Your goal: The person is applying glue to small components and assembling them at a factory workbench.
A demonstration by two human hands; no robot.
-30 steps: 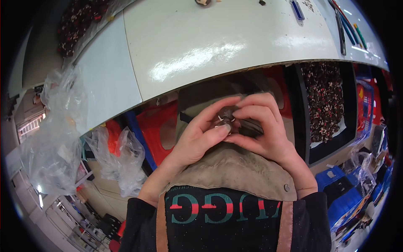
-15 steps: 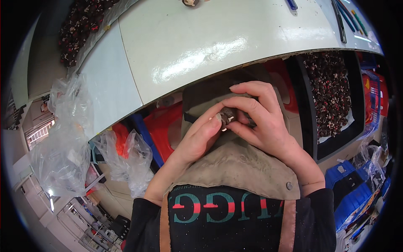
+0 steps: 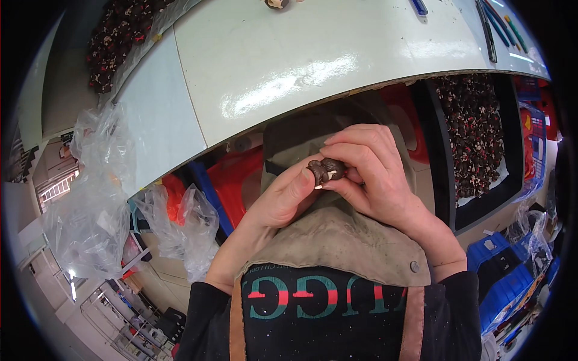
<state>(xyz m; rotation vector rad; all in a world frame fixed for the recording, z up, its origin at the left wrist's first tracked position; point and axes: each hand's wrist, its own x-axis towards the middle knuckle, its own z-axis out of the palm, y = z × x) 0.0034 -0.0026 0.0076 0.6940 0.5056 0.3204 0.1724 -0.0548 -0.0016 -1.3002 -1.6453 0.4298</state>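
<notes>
A small dark brown figurine (image 3: 327, 171) with cream-coloured patches is held between both hands, over my lap and just in front of the table edge. My left hand (image 3: 289, 191) grips its left end, the thumb pressed against it. The thumb and fingers of my right hand (image 3: 372, 166) pinch its right end. Parts of the fingers are hidden behind the figurine and the hands. Below the hands lies the brown apron (image 3: 337, 240) I wear.
The white table (image 3: 259, 54) curves ahead, with another small figurine (image 3: 276, 3), a blue pen (image 3: 419, 6) and several thin tools (image 3: 500, 27). To the right, a black tray (image 3: 441, 150) holds many small dark pieces. Plastic bags (image 3: 90, 198) hang at left; blue boxes (image 3: 503, 280) stand at right.
The figurine has turned in my fingers, so more of its length shows. My right fingers have shifted slightly, and my left thumb has moved a little left off it.
</notes>
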